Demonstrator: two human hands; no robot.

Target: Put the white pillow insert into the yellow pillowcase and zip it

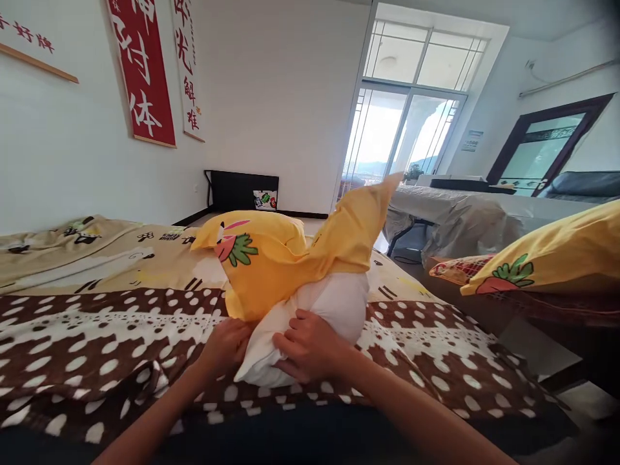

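A white pillow (334, 307) lies on the bed in front of me, its far end inside a yellow pillowcase (285, 258) printed with a rabbit and carrots. One flap of the case sticks up to the right. My left hand (225, 345) is closed on the near left edge where case and pillow meet. My right hand (307, 349) is closed on the bare white end of the pillow, fingers pressed into it.
A brown blanket with white dots (97, 349) covers the bed under the pillow, with a beige printed sheet (97, 252) beyond. A second yellow pillow (557, 258) rests at the right. A covered table (460, 216) and a balcony door stand behind.
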